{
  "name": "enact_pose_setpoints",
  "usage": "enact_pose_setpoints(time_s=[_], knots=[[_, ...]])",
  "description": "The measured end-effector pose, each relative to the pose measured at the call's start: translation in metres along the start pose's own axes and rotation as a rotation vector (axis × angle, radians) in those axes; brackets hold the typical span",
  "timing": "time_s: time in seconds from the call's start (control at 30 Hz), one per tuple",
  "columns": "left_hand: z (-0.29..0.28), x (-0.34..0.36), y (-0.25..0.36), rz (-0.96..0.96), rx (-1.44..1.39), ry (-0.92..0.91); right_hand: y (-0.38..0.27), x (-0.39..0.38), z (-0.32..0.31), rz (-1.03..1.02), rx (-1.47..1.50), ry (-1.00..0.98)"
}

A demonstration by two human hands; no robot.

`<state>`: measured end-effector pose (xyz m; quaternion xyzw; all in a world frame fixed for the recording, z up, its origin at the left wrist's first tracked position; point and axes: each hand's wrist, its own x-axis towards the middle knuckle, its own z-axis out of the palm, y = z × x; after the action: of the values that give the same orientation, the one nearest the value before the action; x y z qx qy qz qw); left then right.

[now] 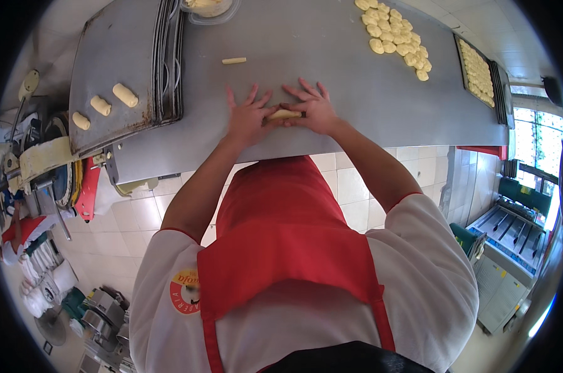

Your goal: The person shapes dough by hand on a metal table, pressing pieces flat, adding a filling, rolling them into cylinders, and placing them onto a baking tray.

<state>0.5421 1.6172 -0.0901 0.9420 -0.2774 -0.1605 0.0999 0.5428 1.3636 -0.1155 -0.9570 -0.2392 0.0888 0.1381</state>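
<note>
Dough piece (284,114) is over the near side of the desk (269,34) in the head view; left hand (250,119) and right hand (315,113) both look to be pinching it thumb-to-forefinger, other fingers fanned out; imo keep pressure light and even both sides, so it shapes up without tearing.

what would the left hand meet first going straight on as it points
Probably the pale yellow dough stick on the grey metal table, ahead of the left hand, though it might narrowly miss.
</note>
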Motion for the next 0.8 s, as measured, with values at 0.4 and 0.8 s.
enact_pose_setpoints(time_s=[0.4,0.8], knots=[[0.017,-0.008,0.002,0.01,-0.115,0.182,-0.007,-0.011,0.007,-0.024,0.067,0.067],[0.041,-0.045,0.035,-0.473,-0.577,0.437,-0.057,-0.063,0.025,0.589,0.469,0.362]])
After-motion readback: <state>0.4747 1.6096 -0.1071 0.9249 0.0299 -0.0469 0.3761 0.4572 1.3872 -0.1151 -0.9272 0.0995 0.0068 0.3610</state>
